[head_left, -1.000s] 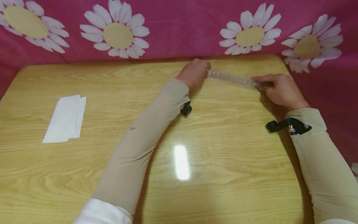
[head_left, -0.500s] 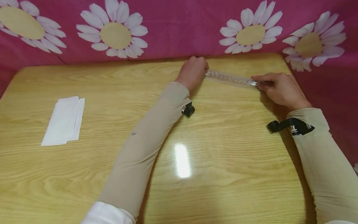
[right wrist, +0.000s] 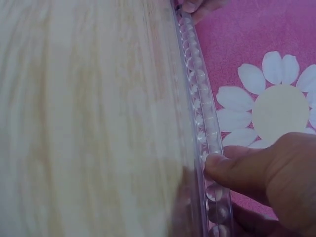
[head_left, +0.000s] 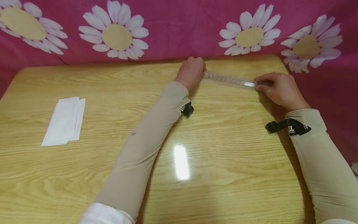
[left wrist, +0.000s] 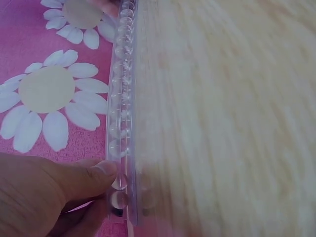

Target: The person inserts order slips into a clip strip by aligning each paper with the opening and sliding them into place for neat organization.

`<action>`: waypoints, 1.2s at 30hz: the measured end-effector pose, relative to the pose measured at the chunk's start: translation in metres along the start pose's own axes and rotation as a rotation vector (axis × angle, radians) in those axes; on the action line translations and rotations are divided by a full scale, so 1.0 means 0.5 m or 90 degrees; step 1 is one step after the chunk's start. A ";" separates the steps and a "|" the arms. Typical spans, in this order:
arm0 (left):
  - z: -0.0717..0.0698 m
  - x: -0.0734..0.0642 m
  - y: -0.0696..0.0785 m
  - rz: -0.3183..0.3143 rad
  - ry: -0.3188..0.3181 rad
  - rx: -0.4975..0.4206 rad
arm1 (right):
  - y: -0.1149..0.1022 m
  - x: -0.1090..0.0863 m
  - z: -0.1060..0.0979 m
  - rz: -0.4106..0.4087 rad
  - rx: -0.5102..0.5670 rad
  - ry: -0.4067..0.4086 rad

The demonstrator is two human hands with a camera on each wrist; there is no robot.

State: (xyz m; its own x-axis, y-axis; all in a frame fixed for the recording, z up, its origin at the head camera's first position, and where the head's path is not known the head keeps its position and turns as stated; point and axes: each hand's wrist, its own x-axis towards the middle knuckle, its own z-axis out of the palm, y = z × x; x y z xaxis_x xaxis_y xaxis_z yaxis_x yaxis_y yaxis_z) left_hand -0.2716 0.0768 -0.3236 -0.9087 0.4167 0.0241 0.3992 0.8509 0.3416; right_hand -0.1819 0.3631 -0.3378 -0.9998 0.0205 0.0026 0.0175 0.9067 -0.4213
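A long, narrow piece of clear plastic (head_left: 229, 79) with a row of rounded bumps spans the gap between my hands, over the far right part of the table. Its exact kind cannot be told. My left hand (head_left: 191, 72) pinches the left end; in the left wrist view the thumb (left wrist: 104, 169) lies on the bumps and the fingers are behind. At the other end, my right hand (head_left: 282, 88) grips it, thumb (right wrist: 216, 165) against the bumps in the right wrist view. Whether its lower edge touches the table is unclear.
White folded paper sheets (head_left: 62, 121) lie on the left of the wooden table (head_left: 223, 149). A pink cloth with daisies (head_left: 181, 28) hangs along the back and right edges. Black camera mounts sit on both wrists, one on the right forearm (head_left: 296, 127).
The clear plastic piece has shifted very slightly left, with my left hand moving a little the same way. Both hands keep hold of it. The papers have stayed put.
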 end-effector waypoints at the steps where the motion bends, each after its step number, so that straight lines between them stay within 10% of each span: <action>1: 0.000 -0.001 -0.001 -0.001 -0.001 0.001 | -0.001 0.000 0.000 0.003 -0.001 0.001; 36: -0.020 -0.052 -0.035 0.018 0.036 0.048 | -0.018 0.005 0.011 -0.042 -0.022 0.025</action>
State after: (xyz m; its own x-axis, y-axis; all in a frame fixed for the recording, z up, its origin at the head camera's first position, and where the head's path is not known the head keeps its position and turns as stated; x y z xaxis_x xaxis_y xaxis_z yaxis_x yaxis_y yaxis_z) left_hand -0.2562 0.0477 -0.3209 -0.9018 0.4236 0.0858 0.4303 0.8617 0.2690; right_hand -0.1847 0.3526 -0.3391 -0.9976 -0.0237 0.0655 -0.0472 0.9209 -0.3870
